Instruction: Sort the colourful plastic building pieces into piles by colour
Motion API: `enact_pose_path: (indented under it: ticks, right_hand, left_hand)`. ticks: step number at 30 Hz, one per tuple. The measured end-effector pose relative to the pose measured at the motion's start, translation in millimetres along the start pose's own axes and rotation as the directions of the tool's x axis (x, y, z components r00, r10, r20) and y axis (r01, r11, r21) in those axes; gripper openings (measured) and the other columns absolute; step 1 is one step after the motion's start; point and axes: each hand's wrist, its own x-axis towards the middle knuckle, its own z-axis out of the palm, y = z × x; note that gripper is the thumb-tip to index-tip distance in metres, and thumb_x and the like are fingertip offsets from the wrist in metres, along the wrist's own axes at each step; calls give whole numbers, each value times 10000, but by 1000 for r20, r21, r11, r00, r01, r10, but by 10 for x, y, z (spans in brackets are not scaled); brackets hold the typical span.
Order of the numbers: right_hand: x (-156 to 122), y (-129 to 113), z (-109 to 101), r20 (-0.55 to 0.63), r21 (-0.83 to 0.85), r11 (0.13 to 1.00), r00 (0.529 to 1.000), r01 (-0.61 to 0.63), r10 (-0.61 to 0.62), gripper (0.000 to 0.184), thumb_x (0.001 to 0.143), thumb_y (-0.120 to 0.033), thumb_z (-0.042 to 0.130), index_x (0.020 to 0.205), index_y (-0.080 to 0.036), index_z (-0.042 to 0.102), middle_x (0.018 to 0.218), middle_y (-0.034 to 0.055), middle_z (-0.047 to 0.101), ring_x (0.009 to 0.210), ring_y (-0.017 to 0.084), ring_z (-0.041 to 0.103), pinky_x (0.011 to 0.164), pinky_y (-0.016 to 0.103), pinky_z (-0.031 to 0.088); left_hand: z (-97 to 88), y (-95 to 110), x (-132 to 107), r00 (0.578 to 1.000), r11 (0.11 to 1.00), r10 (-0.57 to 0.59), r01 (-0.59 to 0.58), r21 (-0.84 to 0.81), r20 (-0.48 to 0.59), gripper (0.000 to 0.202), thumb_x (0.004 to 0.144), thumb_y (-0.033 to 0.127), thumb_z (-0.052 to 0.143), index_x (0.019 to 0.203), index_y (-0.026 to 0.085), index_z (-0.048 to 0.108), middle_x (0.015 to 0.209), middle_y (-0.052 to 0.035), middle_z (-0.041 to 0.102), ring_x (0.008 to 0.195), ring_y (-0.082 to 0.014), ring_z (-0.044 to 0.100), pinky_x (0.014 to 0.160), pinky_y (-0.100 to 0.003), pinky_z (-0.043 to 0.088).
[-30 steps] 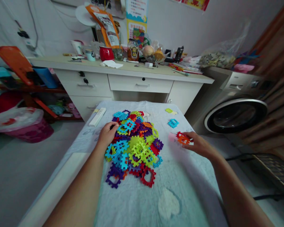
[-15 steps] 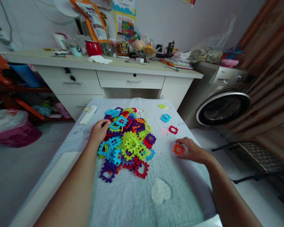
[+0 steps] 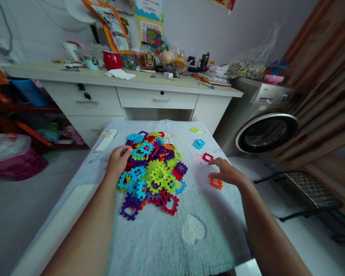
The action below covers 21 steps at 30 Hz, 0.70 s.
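Note:
A heap of coloured interlocking plastic tiles (image 3: 153,172) lies on a pale towel-covered table (image 3: 166,237). My left hand (image 3: 118,161) rests on the heap's left edge, fingers curled over the tiles. My right hand (image 3: 227,171) hovers palm down to the right of the heap, fingers stretched out and holding nothing. An orange tile (image 3: 216,183) lies just under it. Its fingertips point at a red tile (image 3: 207,157) and a pink tile (image 3: 197,159). Further back lie a blue tile (image 3: 199,144) and a yellow-green tile (image 3: 194,130).
A white box (image 3: 106,140) lies at the table's far left. Behind stands a cluttered white desk (image 3: 161,99) with drawers. A washing machine (image 3: 266,132) is at the right, with a chair (image 3: 310,193) beside it. A pink basket (image 3: 14,157) sits on the floor at left.
My right hand let go of the orange tile, which now lies on the towel, and moved forward towards the red tile. My left hand stays on the heap. The view shifted slightly.

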Motion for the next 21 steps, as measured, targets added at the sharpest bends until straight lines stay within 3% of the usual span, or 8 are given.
enact_pose_path:
  ticks: [4, 7, 11, 16, 18, 21]
  right_hand:
    - [327, 36, 177, -185, -83, 986, 974, -146, 128, 410, 800, -268, 668, 1204, -199, 658, 1256, 143, 638, 1156, 280, 580, 1000, 410, 419]
    - [451, 90, 318, -257, -87, 974, 949, -208, 180, 341, 813, -221, 631, 1148, -198, 686, 1174, 134, 682, 1080, 258, 618, 938, 362, 447]
    - [445, 133, 365, -262, -63, 979, 950, -192, 170, 291, 821, -218, 614, 1098, -198, 701, 1139, 127, 689, 1064, 255, 619, 911, 350, 455]
    - [349, 33, 232, -189, -29, 976, 960, -215, 206, 399, 775, -177, 656, 1171, -222, 671, 1263, 131, 626, 1134, 292, 588, 942, 400, 447]
    - [322, -83, 169, -218, 2, 980, 957, -197, 193, 396, 775, -189, 670, 1171, -211, 665, 1296, 141, 599, 1163, 310, 568, 968, 434, 436]
    - [310, -363, 130, -242, 99, 995, 970, -4, 28, 365, 819, -211, 651, 1184, -195, 645, 1276, 140, 605, 1171, 281, 565, 1018, 438, 416]
  left_hand:
    - [-10, 7, -27, 996, 996, -45, 38, -86, -82, 406, 737, 516, 597, 958, 188, 692, 1050, -60, 706, 1062, -234, 624, 1039, -370, 446]
    - [-18, 9, -38, 990, 989, -70, 52, -140, -126, 405, 734, 496, 598, 957, 170, 684, 1014, -56, 715, 1018, -220, 642, 1003, -352, 471]
    - [-14, 11, -33, 988, 988, -89, 72, -138, -122, 408, 715, 491, 601, 949, 167, 684, 987, -56, 722, 979, -218, 652, 978, -350, 486]
    - [9, 53, -23, 992, 989, -106, 98, -110, -74, 381, 690, 479, 603, 906, 177, 687, 925, -46, 727, 918, -211, 652, 942, -344, 499]
    - [17, 75, -25, 993, 990, -108, 102, -98, -55, 361, 679, 474, 606, 877, 183, 688, 905, -42, 726, 903, -213, 649, 940, -350, 497]
    - [24, 88, -22, 995, 993, -97, 96, -76, -13, 343, 670, 479, 614, 844, 193, 691, 906, -40, 727, 907, -218, 644, 950, -354, 486]
